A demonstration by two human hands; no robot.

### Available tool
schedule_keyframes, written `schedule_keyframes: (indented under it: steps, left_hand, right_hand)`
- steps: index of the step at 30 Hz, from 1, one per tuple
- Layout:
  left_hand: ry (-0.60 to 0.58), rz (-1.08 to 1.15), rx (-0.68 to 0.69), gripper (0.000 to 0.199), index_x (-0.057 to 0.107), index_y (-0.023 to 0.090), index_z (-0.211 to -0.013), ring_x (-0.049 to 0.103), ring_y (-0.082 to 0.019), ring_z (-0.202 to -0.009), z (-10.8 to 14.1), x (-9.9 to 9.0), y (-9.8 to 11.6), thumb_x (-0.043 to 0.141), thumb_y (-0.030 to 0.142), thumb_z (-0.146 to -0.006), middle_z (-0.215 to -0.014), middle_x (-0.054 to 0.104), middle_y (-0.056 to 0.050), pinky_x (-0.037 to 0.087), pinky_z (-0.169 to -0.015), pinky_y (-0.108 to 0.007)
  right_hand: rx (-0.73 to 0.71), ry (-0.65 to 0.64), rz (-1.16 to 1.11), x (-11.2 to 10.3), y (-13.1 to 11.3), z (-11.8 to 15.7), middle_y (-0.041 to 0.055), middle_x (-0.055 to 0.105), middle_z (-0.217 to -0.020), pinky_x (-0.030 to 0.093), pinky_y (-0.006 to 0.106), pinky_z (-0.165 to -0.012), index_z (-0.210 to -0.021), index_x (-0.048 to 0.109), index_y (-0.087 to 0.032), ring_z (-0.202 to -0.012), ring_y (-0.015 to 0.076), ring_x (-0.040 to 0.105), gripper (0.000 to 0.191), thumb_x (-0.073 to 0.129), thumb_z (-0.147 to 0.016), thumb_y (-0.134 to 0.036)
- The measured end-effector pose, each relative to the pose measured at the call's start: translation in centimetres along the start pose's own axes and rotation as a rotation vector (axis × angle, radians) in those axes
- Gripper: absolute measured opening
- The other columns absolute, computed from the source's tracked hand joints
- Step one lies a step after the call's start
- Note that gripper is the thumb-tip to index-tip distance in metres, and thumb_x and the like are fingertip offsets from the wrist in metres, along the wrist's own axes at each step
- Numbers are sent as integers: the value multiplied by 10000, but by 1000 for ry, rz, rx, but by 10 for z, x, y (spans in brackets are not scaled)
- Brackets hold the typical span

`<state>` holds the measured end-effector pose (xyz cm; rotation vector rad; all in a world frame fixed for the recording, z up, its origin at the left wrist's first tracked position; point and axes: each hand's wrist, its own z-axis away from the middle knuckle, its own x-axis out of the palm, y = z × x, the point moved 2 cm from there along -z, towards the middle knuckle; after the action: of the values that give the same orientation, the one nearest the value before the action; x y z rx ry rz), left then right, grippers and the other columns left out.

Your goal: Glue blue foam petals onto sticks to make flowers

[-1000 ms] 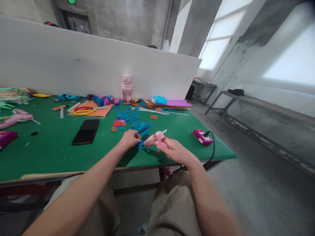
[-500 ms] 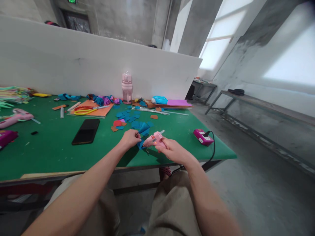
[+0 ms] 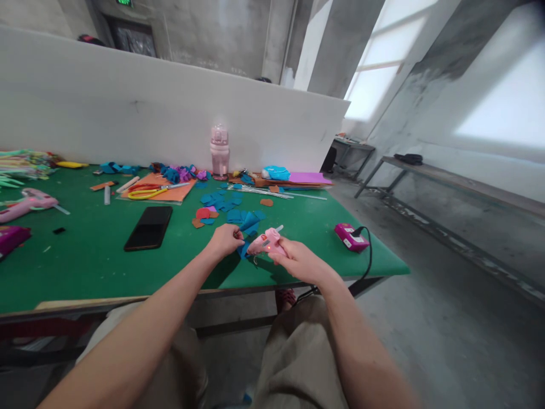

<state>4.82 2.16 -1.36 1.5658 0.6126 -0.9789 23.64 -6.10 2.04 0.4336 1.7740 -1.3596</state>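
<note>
My right hand (image 3: 300,260) is wrapped round the handle of a pink glue gun (image 3: 267,242); a clear glue stick (image 3: 279,228) juts from its back end. The nozzle points left and down, at or just over a piece of blue paper (image 3: 243,250). My left hand (image 3: 225,241) pinches that blue paper at its left side, and the fingertips are partly hidden. Beyond my hands lie loose blue paper pieces (image 3: 221,200), with a red paper circle (image 3: 203,213) and small brown pieces (image 3: 197,223) beside them.
A black phone (image 3: 149,228) lies left of my hands. Yellow-handled scissors (image 3: 149,193) rest on orange sheets (image 3: 176,196). A pink bottle (image 3: 220,152) stands by the white partition (image 3: 170,108). At right is a magenta box (image 3: 351,237) with a black cable. Another pink glue gun (image 3: 32,203) lies far left.
</note>
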Motion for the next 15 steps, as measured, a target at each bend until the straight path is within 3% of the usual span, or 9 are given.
schedule_keyframes:
  steps: [15]
  left_hand:
    - [3,1,-11,73,640,158,-654,580,-149,-643,0,-1,1,583,169,-611,-635,644,-8,362,-519,-213]
  right_hand:
    - [13,14,8,-1,-2,0,74,645,-928,388,285,-748,-1129,538,-176,-856,202,566,330,464,-846,-327]
